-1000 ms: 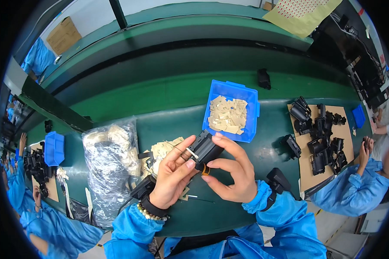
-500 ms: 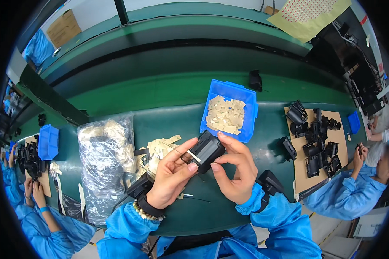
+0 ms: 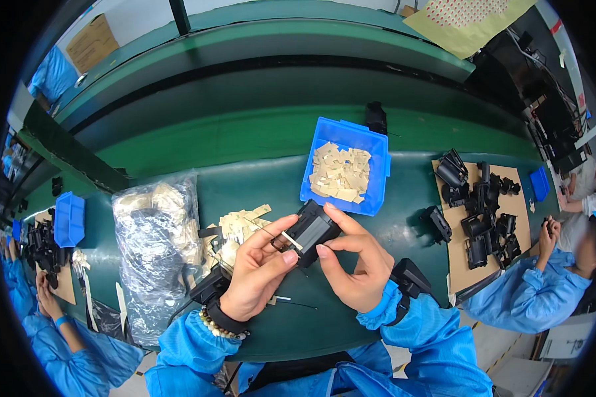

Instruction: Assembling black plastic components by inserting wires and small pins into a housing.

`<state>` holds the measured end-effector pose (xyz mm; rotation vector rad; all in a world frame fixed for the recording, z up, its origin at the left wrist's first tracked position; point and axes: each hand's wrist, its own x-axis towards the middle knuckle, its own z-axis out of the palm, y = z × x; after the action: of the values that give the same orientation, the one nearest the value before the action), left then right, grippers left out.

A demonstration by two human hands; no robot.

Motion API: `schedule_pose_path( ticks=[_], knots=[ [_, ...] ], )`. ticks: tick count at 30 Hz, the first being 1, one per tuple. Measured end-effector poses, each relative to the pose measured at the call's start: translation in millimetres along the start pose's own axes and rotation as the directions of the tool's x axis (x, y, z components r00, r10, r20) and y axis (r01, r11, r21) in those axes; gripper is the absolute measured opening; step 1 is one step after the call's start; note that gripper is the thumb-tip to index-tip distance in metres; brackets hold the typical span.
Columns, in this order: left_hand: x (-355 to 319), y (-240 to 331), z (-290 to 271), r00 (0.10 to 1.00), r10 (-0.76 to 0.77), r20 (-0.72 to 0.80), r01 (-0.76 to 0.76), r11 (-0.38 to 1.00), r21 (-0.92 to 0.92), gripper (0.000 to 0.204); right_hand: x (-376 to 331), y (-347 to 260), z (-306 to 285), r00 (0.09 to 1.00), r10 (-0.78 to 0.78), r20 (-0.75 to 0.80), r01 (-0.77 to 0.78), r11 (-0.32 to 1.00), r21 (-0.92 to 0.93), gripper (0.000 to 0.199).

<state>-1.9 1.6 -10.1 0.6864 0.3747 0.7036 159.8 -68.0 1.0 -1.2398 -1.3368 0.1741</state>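
Between my two hands, above the green table, is a black plastic housing (image 3: 313, 229), tilted, with a narrow cream strip (image 3: 292, 241) across its left end. My left hand (image 3: 259, 268) grips that left end, thumb in front and fingers behind. The fingers of my right hand (image 3: 359, 263) press on the housing's right side, the thumb at its lower edge and the index finger at the top. Behind the housing stands a blue bin (image 3: 385, 173) with many small cream pieces (image 3: 341, 173) in it. Loose cream strips (image 3: 240, 228) lie beside my left hand.
A clear plastic bag (image 3: 153, 264) of parts lies at left. On the right, black parts (image 3: 480, 225) cover a cardboard sheet (image 3: 451, 264), with another black part (image 3: 436, 223) beside it. Co-workers in blue sit on both sides. A green shelf (image 3: 245, 99) runs along the back.
The view has shifted slightly, so the scene sits a little further left. Both hands keep hold of the housing; my right thumb has moved slightly along its lower edge.
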Motion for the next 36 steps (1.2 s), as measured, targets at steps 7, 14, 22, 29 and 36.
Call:
schedule_pose_path(
  ticks=[7, 14, 22, 29, 36],
  knots=[
    [-1.0, -1.1, -0.3, 1.000, 0.002, 0.004, -0.002, 1.000, -0.004, 0.052, -2.9, -2.4, -1.9, 0.998, 0.043, 0.051, -0.044, 0.999, 0.025, 0.018],
    [-1.5, -4.1, -1.4, 1.000, 0.005, 0.009, -0.005, 1.000, -0.014, 0.053, -11.8, 12.4, 8.8, 0.997, 0.025, -0.073, -0.009, 0.979, 0.204, 0.038],
    [-0.5, -1.2, 0.2, 0.999, -0.037, -0.005, 0.037, 0.996, -0.078, 0.054, -11.3, 8.0, 9.3, 0.996, 0.075, 0.038, -0.082, 0.975, 0.204, 0.046],
    [-1.2, -3.1, -2.1, 0.999, -0.044, 0.023, 0.046, 0.997, -0.054, 0.054, -7.2, 1.4, 10.6, 0.995, 0.089, 0.043, -0.095, 0.979, 0.181, 0.054],
    [0.6, -4.0, 3.0, 0.997, -0.066, -0.036, 0.064, 0.996, -0.068, 0.051, 0.7, 3.2, 3.8, 0.947, 0.321, 0.036, -0.322, 0.930, 0.180, 0.045]
  ],
)
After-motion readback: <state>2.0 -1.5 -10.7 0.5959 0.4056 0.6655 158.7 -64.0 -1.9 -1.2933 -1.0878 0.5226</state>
